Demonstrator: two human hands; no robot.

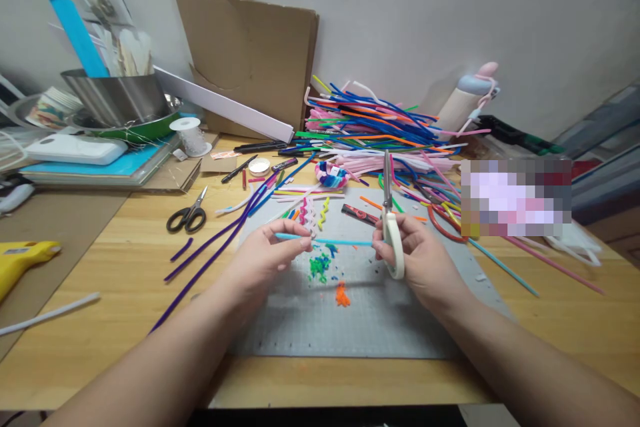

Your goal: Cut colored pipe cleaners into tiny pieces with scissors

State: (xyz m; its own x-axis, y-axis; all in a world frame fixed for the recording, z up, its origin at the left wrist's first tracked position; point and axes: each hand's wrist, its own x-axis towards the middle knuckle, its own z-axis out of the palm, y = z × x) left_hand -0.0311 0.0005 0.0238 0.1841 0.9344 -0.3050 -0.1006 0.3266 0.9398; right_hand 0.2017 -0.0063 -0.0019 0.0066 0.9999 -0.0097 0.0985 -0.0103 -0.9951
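Note:
A light blue pipe cleaner (343,241) is stretched level between my two hands, above a grey cutting mat (360,327). My left hand (273,250) pinches its left part between thumb and fingers. My right hand (417,253) pinches the other end and also holds white-handled scissors (394,243), their blades pointing up and away. Below the pipe cleaner, green and blue fluff clippings (320,268) and a small orange pile (343,295) lie on the mat. Coiled pink, white and yellow pieces (324,213) rest just beyond my hands.
Behind the mat lies a heap of coloured pipe cleaners (370,120). Black scissors (187,217) and long purple pipe cleaners (215,247) are on the left. A yellow tool (25,260) sits at the far left. Cardboard (250,60) leans on the wall.

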